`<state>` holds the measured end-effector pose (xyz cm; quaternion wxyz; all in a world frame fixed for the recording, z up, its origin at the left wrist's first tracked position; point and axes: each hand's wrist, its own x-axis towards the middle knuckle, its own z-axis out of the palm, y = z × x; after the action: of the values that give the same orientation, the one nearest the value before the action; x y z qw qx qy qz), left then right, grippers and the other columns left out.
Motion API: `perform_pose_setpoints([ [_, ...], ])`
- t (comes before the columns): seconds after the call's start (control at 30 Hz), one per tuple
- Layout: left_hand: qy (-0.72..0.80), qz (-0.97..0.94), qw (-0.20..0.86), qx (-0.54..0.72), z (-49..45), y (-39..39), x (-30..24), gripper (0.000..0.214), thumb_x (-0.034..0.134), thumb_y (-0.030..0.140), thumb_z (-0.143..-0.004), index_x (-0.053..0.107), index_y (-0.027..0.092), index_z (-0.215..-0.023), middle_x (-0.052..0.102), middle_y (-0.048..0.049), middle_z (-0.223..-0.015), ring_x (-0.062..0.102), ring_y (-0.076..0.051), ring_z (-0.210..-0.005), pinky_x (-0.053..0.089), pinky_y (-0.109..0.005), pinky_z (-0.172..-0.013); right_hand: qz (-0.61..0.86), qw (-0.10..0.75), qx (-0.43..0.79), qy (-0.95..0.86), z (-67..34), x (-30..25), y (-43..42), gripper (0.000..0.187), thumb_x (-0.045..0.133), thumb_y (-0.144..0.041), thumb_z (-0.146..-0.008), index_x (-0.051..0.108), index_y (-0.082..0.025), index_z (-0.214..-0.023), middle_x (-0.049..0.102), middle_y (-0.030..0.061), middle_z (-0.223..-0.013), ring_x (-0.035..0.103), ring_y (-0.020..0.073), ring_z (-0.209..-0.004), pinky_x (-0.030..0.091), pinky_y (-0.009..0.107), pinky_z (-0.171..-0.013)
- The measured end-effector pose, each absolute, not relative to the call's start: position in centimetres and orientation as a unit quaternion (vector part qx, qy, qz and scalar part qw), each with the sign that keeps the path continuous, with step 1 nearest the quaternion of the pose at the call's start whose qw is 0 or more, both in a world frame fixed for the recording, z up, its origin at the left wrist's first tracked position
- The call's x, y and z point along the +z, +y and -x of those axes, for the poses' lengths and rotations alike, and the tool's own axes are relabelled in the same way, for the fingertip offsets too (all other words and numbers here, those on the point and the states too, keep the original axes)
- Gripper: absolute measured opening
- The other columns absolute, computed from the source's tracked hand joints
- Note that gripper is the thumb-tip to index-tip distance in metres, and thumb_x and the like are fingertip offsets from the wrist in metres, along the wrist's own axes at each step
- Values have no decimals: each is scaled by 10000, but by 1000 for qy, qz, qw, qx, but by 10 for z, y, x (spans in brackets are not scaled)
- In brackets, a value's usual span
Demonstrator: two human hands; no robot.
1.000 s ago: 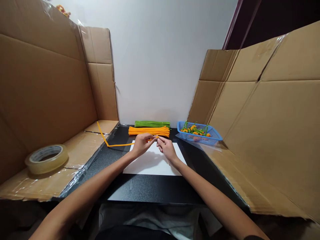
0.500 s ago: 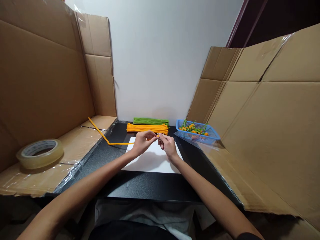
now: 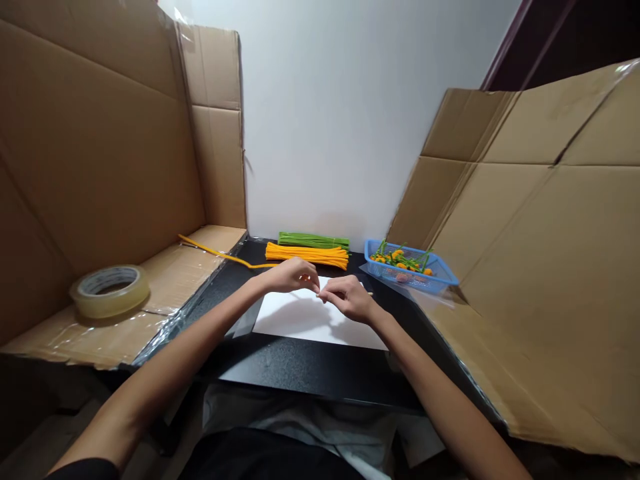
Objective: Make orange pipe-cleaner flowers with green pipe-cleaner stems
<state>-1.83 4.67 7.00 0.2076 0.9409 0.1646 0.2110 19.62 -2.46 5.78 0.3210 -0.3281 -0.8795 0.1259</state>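
Observation:
My left hand point(image 3: 293, 275) is closed in a pinch on one end of a long orange pipe cleaner point(image 3: 220, 255), which trails away to the left over the cardboard flap. My right hand point(image 3: 349, 299) is closed too, fingertips meeting the left hand's; a thin stick end pokes out at its right side. Both hands hover over a white sheet of paper point(image 3: 305, 320) on the black table point(image 3: 300, 367).
A bundle of orange pipe cleaners point(image 3: 307, 254) and one of green pipe cleaners point(image 3: 313, 240) lie at the back. A blue basket point(image 3: 411, 267) of small orange-and-green pieces stands back right. A tape roll point(image 3: 110, 291) sits on the left cardboard. Cardboard walls enclose both sides.
The loose tail of the orange pipe cleaner has swung flatter and further back on the left. Both hands have turned knuckles-up and dropped lower over the paper. The view shifted slightly.

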Motion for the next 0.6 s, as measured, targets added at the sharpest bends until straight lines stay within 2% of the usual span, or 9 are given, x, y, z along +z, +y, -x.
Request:
perform_pose_setpoints([
  [0.1, 207, -959, 83, 173, 13, 38, 70, 110, 668, 236, -886, 750, 176, -843, 720, -41, -890, 635, -149, -782, 383, -241, -633, 356, 234, 89, -900, -195, 50, -20, 301, 569, -279, -926, 745, -170, -707, 692, 42, -662, 540, 122, -584, 335, 251, -609],
  [0.2, 236, -960, 12, 150, 4, 33, 61, 83, 655, 184, -878, 722, 169, -832, 711, -47, -899, 646, -174, -841, 382, -251, -633, 430, 191, 79, -879, -192, 40, -17, 274, 583, -233, -899, 759, -178, -697, 710, 45, -647, 557, 130, -573, 323, 253, -601],
  [0.33, 238, -960, -68, 131, -5, 29, 51, 66, 658, 128, -843, 691, 148, -790, 693, -67, -831, 645, -207, -827, 409, -298, -673, 524, 164, 94, -831, -184, 31, -16, 268, 603, -269, -898, 770, -182, -706, 708, 49, -614, 574, 145, -548, 333, 256, -591],
  [0.5, 276, -945, -117, 134, -12, 20, 46, 99, 619, 56, -806, 681, 132, -792, 690, -97, -819, 644, -242, -842, 432, -342, -708, 588, 151, 11, -794, -172, 24, -17, 286, 564, -305, -938, 783, -169, -814, 772, 139, -850, 682, 222, -738, 366, 286, -650],
  [0.6, 303, -931, -129, 156, -16, 18, 42, 170, 563, 13, -797, 688, 126, -819, 697, -102, -838, 639, -244, -827, 444, -357, -714, 618, 166, -22, -768, -170, 21, -14, 337, 500, -312, -974, 782, -156, -877, 771, 164, -882, 692, 239, -760, 371, 297, -664],
])
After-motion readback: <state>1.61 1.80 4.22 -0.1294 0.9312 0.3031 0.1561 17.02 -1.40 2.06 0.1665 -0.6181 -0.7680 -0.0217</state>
